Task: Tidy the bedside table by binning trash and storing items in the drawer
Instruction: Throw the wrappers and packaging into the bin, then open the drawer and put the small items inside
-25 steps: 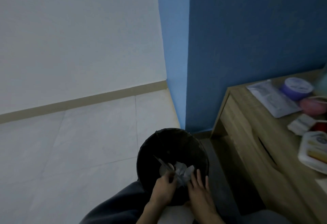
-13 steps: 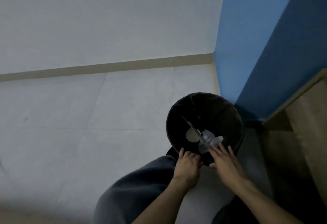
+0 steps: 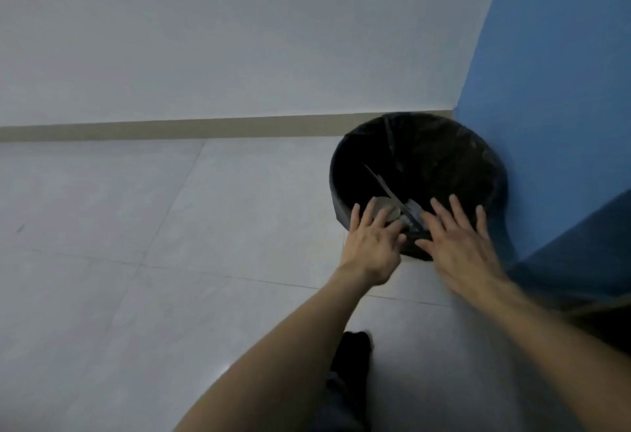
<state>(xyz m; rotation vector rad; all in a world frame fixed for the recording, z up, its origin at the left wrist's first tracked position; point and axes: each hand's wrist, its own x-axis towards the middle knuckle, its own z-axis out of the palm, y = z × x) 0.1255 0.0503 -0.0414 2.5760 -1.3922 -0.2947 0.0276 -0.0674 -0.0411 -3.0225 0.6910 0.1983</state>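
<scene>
Head view, one entry.

Step in hand: binning. I judge the trash drop finished or all but finished, since neither hand grips anything I can see.

Bin (image 3: 444, 158): black, round, lined with a dark bag, standing on the floor tiles in the corner where the white wall meets the blue wall.

Trash (image 3: 397, 208): pale crumpled paper, a roundish pale piece and a thin flat strip, lying inside the bin at its near rim.

Left hand (image 3: 370, 244): fingers spread, palm down, over the near-left rim of the bin; the trash lies just beyond its fingertips.

Right hand (image 3: 457, 240): fingers spread, palm down, over the near rim; the trash sits just left of its index finger, between the two hands. Whether either touches the paper I cannot tell.

Next move, as I judge it: draw both hands back and turn toward the bedside surface, out of view here, for the remaining items.
</scene>
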